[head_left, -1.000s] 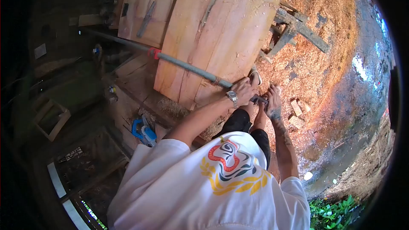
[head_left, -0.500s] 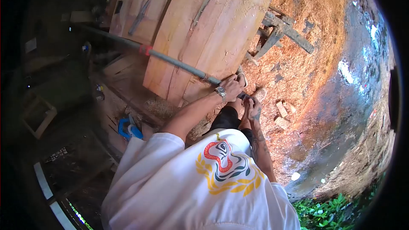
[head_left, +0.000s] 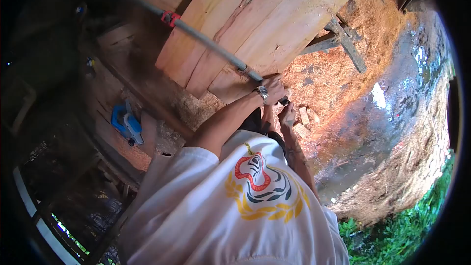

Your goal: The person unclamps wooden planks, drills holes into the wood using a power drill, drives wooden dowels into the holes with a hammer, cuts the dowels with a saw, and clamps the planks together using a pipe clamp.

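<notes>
A long grey pipe clamp lies slantwise across the near end of a panel of joined wooden boards. Its red jaw sits at the panel's left edge. My left hand, with a metal watch at the wrist, is closed around the clamp's near end by the panel's corner. Just below it, my right hand has its fingers curled at the clamp's dark end. The right fingers are small in view and partly hidden.
A blue power tool rests on a board at the left. Wooden supports stand beside the panel. Wood shavings cover the ground, with small wood blocks near my right hand. Green plants grow at lower right.
The view has shifted, so the panel and supports appear higher and farther right. Both hands stay at the clamp's near end; my right hand has moved up closer to my left.
</notes>
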`<state>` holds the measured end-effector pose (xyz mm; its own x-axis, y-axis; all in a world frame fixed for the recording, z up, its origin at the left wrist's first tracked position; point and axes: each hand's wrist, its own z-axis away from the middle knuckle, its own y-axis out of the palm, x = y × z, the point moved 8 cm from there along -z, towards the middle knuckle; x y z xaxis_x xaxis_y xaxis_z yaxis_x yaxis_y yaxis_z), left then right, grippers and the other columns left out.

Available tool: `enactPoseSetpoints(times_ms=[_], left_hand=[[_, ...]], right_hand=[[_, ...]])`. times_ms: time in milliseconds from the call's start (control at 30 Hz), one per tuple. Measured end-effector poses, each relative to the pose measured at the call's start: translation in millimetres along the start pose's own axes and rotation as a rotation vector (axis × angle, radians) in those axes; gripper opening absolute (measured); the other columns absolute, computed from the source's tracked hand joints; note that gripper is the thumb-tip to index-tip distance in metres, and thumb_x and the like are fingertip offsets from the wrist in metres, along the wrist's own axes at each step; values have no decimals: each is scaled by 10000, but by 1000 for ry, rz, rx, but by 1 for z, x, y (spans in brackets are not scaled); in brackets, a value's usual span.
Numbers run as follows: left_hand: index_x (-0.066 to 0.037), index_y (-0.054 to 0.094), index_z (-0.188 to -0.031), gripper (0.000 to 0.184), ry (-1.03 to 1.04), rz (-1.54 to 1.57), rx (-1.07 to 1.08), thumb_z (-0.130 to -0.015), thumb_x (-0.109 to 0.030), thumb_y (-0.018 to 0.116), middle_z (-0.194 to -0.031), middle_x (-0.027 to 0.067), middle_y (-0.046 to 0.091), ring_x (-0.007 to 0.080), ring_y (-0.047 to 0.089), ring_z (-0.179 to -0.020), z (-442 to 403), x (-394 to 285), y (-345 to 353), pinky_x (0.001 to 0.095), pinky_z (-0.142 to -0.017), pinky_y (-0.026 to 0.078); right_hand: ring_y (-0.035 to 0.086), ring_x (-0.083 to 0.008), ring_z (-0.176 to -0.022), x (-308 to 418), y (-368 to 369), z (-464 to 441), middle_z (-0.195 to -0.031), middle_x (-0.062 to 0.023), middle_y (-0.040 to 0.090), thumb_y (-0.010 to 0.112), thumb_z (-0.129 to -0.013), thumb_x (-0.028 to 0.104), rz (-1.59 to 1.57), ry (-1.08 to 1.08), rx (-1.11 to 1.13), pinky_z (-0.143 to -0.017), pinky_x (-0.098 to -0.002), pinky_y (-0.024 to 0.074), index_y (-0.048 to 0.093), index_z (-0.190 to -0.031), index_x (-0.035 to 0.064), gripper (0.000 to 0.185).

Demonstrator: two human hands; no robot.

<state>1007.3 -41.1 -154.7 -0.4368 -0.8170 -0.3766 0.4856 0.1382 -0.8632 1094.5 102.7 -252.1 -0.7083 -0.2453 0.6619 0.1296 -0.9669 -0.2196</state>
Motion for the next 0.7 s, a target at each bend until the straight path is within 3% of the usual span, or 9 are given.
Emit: enactPoseSetpoints(times_ms=[33, 133, 300, 333, 400, 433, 533, 633, 700], left_hand=[[-138, 683, -636, 26, 4, 3, -27, -611, -144, 683, -668, 91, 690, 234, 688, -736, 2, -2, 0, 407, -1021, 349], [-138, 664, -660, 50, -6, 70, -85, -689, -122, 626, -645, 80, 651, 242, 662, -709, -6, -3, 19, 443, -1045, 345], [-166, 601, -568, 170, 28, 133, -161, -737, -163, 586, -554, 25, 573, 219, 594, -590, -10, -7, 24, 419, -971, 413], [-200, 587, -521, 224, -60, 137, -31, -744, -177, 581, -550, -2, 581, 187, 555, -554, -20, -7, 43, 374, -913, 435], [-197, 486, -449, 300, -53, 87, -289, -733, -184, 581, -505, -22, 512, 176, 501, -532, -23, -11, 39, 368, -700, 469], [-186, 512, -454, 280, -56, 36, -193, -723, -185, 588, -521, -21, 526, 183, 519, -571, -21, -13, 31, 379, -777, 481], [-185, 731, -629, 208, -21, 139, -84, -768, -251, 590, -589, 3, 655, 181, 610, -619, -39, -23, 63, 389, -1006, 399], [-153, 679, -627, 175, 17, 171, -116, -773, -219, 609, -630, 15, 628, 178, 565, -590, -32, -22, 46, 389, -864, 417], [-146, 700, -737, 144, -55, 480, -290, -761, -258, 612, -809, 52, 658, 195, 605, -790, -54, -30, 84, 401, -872, 437]], right_hand=[[347, -126, -356, 0, -1, 9, -489, 36, 326, 330, -982, 673, -78, 252, 33, -338, -323, 249, 396, -644, 154, 623], [175, -112, -378, 19, 0, 24, -499, 58, 162, 273, -961, 723, -46, 617, 269, -372, -294, 101, 213, -599, 225, 619], [214, -92, -407, 60, -5, 33, -495, 72, 219, 322, -996, 355, -4, 1069, 513, -382, -269, 150, 286, -571, 216, 449], [207, -89, -406, 66, -8, 35, -503, 68, 206, 331, -988, 329, 117, 1165, 542, -381, -265, 144, 259, -578, 216, 431], [209, -80, -405, 63, -19, 23, -513, 65, 207, 351, -975, 284, 213, 1387, 542, -380, -258, 145, 256, -596, 210, 397], [217, -74, -405, 47, -28, 20, -516, 66, 222, 361, -968, 265, 190, 1526, 504, -379, -255, 151, 279, -606, 205, 377], [241, -86, -407, 64, -9, 11, -512, 55, 247, 420, -927, 248, 267, 1251, 583, -385, -249, 161, 312, -604, 190, 345], [260, -106, -404, 57, -17, 15, -511, 44, 276, 436, -920, 279, 301, 1195, 515, -385, -265, 168, 407, -635, 147, 316], [288, -125, -387, 58, -23, 10, -511, 26, 336, 409, -926, 316, 484, 1060, 410, -365, -298, 212, 530, -736, 80, 326]])
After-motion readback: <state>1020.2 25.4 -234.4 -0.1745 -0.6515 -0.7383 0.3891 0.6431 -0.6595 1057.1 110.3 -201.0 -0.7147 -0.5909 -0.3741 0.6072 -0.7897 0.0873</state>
